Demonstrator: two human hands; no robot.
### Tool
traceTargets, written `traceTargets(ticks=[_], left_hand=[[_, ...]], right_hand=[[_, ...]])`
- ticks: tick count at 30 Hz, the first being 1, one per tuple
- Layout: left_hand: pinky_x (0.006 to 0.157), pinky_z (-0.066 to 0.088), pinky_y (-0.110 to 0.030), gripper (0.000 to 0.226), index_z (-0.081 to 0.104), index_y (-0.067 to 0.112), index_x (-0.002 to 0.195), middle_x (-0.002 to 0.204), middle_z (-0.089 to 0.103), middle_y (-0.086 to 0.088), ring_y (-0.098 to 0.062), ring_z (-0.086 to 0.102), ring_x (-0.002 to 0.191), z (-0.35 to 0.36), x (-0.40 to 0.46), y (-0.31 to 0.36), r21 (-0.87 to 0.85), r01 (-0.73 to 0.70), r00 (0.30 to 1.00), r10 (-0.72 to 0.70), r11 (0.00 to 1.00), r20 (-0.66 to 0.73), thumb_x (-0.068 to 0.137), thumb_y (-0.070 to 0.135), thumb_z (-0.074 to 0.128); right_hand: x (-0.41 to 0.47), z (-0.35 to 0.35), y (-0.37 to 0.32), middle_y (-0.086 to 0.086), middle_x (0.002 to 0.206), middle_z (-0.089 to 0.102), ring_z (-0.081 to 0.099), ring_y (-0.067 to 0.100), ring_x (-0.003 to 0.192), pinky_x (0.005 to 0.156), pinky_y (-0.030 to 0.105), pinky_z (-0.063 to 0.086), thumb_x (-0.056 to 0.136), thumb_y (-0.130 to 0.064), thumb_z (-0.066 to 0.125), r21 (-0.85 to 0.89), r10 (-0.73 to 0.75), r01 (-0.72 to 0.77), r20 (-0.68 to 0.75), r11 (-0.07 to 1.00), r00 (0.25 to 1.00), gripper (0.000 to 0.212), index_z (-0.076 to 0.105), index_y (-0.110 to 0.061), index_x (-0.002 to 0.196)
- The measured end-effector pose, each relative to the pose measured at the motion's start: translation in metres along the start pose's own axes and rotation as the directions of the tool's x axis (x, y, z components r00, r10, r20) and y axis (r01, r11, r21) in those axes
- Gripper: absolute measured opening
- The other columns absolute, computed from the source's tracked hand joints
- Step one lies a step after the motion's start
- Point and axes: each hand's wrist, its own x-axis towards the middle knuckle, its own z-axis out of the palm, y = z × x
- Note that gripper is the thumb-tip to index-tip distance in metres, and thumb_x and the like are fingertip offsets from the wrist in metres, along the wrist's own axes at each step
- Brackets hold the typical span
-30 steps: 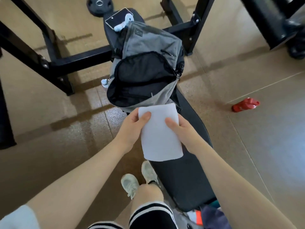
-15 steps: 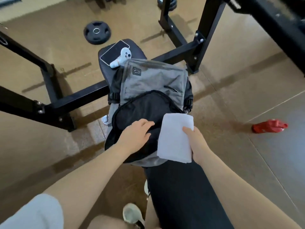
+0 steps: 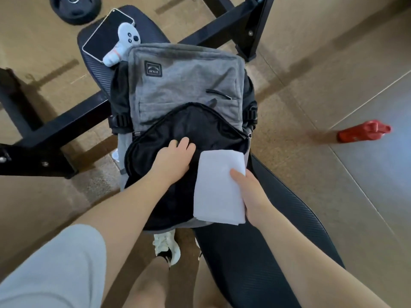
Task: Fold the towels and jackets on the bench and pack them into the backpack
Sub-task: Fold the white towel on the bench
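Observation:
A grey backpack (image 3: 184, 83) with a black lining lies unzipped on the black bench (image 3: 273, 252). My right hand (image 3: 251, 192) holds a folded white towel (image 3: 219, 187) by its right edge, thumb on top, at the right side of the bag's mouth. My left hand (image 3: 173, 160) reaches into the black opening, its fingertips curled over the lining; whether they pinch it is hidden. No jacket shows in this view.
A phone (image 3: 106, 36) and a small white plush toy (image 3: 122, 44) lie on the bench's far end. A black rack frame (image 3: 55, 132) crosses behind, with a weight plate (image 3: 75, 7) on the floor. A red bottle (image 3: 362, 132) lies on the floor at right.
Both hands held the towel a second ago. My left hand let go and went to the bag's opening, while my right hand carried the towel forward to the mouth.

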Motion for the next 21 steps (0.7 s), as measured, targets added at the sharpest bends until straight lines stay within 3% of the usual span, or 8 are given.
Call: traceTargets(ticks=[3, 6, 8, 10, 13, 18, 21], left_hand=[[0.063, 0.043, -0.034, 0.029, 0.045, 0.012, 0.119, 0.118, 0.051, -0.006, -0.026, 0.056, 0.098, -0.017, 0.005, -0.023, -0.105, -0.055, 0.997, 0.060, 0.993, 0.045, 0.094, 0.027, 0.044], [0.063, 0.043, -0.035, 0.022, 0.053, 0.011, 0.111, 0.100, 0.062, -0.009, -0.029, 0.059, 0.083, -0.053, 0.008, -0.045, -0.408, -0.013, 0.989, -0.049, 0.913, -0.140, 0.096, 0.023, 0.041], [0.062, 0.040, -0.033, 0.020, 0.057, 0.009, 0.109, 0.089, 0.065, -0.011, -0.028, 0.058, 0.075, -0.081, 0.012, -0.056, -0.564, -0.085, 0.974, -0.051, 0.821, -0.221, 0.096, 0.017, 0.044], [0.061, 0.040, -0.033, 0.017, 0.060, 0.009, 0.105, 0.081, 0.065, -0.009, -0.027, 0.057, 0.069, -0.103, 0.013, -0.063, -0.614, -0.138, 0.972, -0.014, 0.778, -0.235, 0.095, 0.016, 0.047], [0.061, 0.042, -0.033, 0.014, 0.062, 0.011, 0.100, 0.077, 0.064, -0.007, -0.024, 0.057, 0.064, -0.108, 0.013, -0.071, -0.665, -0.145, 0.978, 0.006, 0.732, -0.206, 0.094, 0.017, 0.051], [0.052, 0.035, -0.013, 0.016, 0.065, 0.012, 0.100, 0.067, 0.058, 0.004, 0.001, 0.048, 0.052, -0.091, 0.025, -0.077, -0.709, -0.171, 0.974, 0.008, 0.684, -0.228, 0.094, 0.018, 0.052], [0.058, 0.040, -0.021, 0.014, 0.066, 0.016, 0.099, 0.071, 0.064, 0.000, -0.008, 0.054, 0.059, -0.077, 0.033, -0.082, -0.741, -0.158, 0.970, -0.038, 0.653, -0.240, 0.093, 0.020, 0.054]], right_hand=[[0.000, 0.009, 0.004, 0.004, 0.114, 0.066, 0.064, 0.027, 0.101, 0.088, 0.050, 0.052, 0.094, -0.032, 0.050, 0.034, 0.028, -0.027, -0.030, 0.999, 0.999, 0.024, 0.053, -0.027, 0.118], [-0.004, 0.028, -0.001, 0.003, 0.114, 0.064, 0.063, 0.026, 0.101, 0.090, 0.050, 0.050, 0.096, -0.035, 0.048, -0.001, 0.021, -0.021, -0.047, 1.000, 0.999, 0.025, 0.051, -0.025, 0.119], [-0.003, 0.044, -0.006, 0.002, 0.113, 0.061, 0.061, 0.022, 0.099, 0.088, 0.045, 0.051, 0.097, -0.035, 0.046, -0.075, -0.043, 0.039, -0.047, 0.996, 0.998, 0.022, 0.049, -0.025, 0.116], [0.002, 0.059, -0.013, 0.003, 0.114, 0.060, 0.059, 0.019, 0.099, 0.088, 0.041, 0.051, 0.097, -0.033, 0.045, -0.104, -0.112, 0.106, -0.058, 0.989, 0.992, 0.023, 0.048, -0.023, 0.117], [0.030, 0.075, -0.026, 0.007, 0.118, 0.058, 0.057, 0.026, 0.105, 0.097, 0.049, 0.045, 0.096, -0.038, 0.044, -0.070, -0.115, 0.104, -0.164, 0.992, 0.980, 0.033, 0.045, -0.020, 0.125], [0.090, 0.094, -0.043, 0.008, 0.121, 0.058, 0.056, 0.029, 0.108, 0.096, 0.045, 0.046, 0.094, -0.040, 0.049, -0.033, -0.101, 0.096, -0.215, 0.995, 0.971, 0.044, 0.046, -0.015, 0.130], [0.113, 0.100, -0.053, 0.008, 0.122, 0.055, 0.052, 0.029, 0.114, 0.093, 0.034, 0.041, 0.092, -0.035, 0.055, -0.036, -0.196, 0.195, -0.329, 0.980, 0.924, 0.052, 0.042, -0.011, 0.136]])
